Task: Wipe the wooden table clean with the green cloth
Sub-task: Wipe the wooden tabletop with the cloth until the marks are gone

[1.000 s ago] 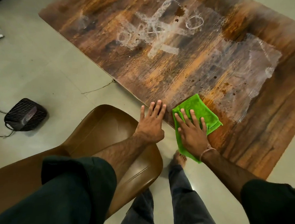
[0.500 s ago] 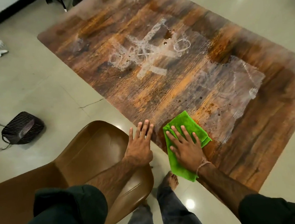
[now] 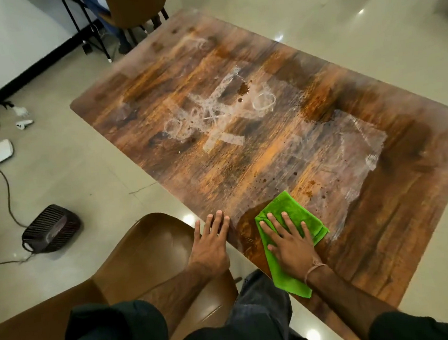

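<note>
The wooden table (image 3: pixel 244 168) fills the middle of the view, streaked with whitish smears and small dark spots. A green cloth (image 3: pixel 291 210) lies on its near edge, partly hanging over. My right hand (image 3: pixel 288 240) presses flat on the cloth with fingers spread. My left hand (image 3: pixel 210 244) rests flat on the table's near edge just left of the cloth, fingers straight. A darker wet patch shows between the two hands.
A brown chair (image 3: pixel 133 259) stands against the table's near edge under my left arm. A small dark fan (image 3: pixel 50 228) with a cord, a white box (image 3: pixel 0 151) and plugs lie on the floor at left. Another chair (image 3: pixel 132 4) stands beyond the far end.
The view has tilted up, showing more of the table's far end. My right hand has slid the cloth slightly, leaving a dark wet patch left of it. My left hand stays at the edge.
</note>
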